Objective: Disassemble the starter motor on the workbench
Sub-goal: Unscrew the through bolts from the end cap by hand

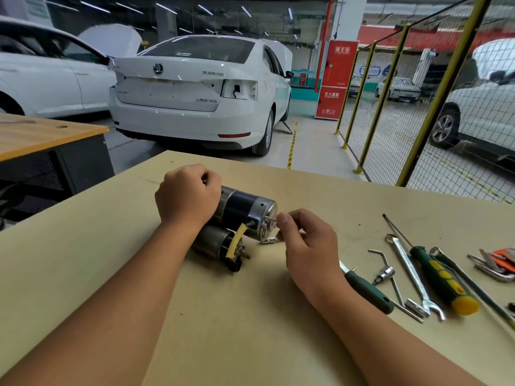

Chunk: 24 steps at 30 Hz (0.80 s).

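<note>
The starter motor [245, 211] lies on its side on the tan workbench [237, 316], its silver end cap facing right. Below it sits the smaller solenoid cylinder [214, 242] with a yellow-sleeved cable [237, 240]. My left hand [186, 196] grips the motor's far left end and hides it. My right hand [303, 240] pinches a thin through bolt [269, 218] that sticks out of the end cap. A small silver socket [269, 240] lies on the bench just below the cap, by my right fingers.
Tools lie at the right: a green-handled screwdriver [367, 291], a bent socket wrench [386, 271], a combination spanner [412, 274], a green-and-yellow screwdriver [443, 280], pliers [473, 285], hex keys [493, 266]. Beyond the bench are a white car [195, 93] and a yellow mesh fence [418, 107].
</note>
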Motion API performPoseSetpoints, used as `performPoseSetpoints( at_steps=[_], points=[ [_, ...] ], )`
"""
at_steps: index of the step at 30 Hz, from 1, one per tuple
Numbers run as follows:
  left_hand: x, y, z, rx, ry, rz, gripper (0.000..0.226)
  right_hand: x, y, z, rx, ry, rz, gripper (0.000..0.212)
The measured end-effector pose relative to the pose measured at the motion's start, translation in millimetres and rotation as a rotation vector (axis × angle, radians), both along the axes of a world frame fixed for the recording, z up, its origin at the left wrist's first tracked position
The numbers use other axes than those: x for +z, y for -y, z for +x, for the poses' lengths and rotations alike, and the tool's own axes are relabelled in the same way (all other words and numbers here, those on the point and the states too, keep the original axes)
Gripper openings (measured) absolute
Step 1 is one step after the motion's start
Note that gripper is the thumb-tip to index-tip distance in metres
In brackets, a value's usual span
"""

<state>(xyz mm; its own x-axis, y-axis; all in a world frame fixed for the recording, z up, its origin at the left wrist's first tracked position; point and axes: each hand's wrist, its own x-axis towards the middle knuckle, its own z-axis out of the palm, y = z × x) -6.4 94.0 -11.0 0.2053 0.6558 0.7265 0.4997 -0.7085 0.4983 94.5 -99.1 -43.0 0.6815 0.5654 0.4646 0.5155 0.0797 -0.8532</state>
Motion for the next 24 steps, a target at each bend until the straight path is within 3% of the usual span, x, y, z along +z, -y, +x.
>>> performPoseSetpoints(
  at_steps=[7, 11, 14, 18, 21, 24],
  points=[
    [-1.0, -2.9, 0.5, -0.027, 0.020, -0.018, 0.028, 2.8, 3.1, -5.8, 0.005, 0.112, 0.026, 0.007],
    [-1.1, -2.7, 1.0, -0.037, 0.034, -0.015, 0.025, -1.2, 0.2, -4.5, -0.035, 0.125, -0.073, 0.029],
    [-1.4, -3.9, 0.8, -0.040, 0.039, -0.002, 0.024, 0.7, -0.2, -4.3, -0.047, 0.174, -0.056, 0.008],
    [-2.1, -2.9, -0.2, -0.041, 0.033, 0.004, 0.024, 2.5, 2.9, -8.7, -0.020, 0.168, -0.038, 0.006],
    [2.0, -0.7, -1.7, -0.050, 0.008, 0.028, 0.022, -1.6, -0.8, -8.9, -0.045, 0.115, -0.107, 0.033],
    [12.3, 4.1, 3.8, -0.062, -0.066, 0.150, 0.017, -3.3, -2.5, -6.6, -0.066, 0.080, -0.121, 0.038]
  ],
)
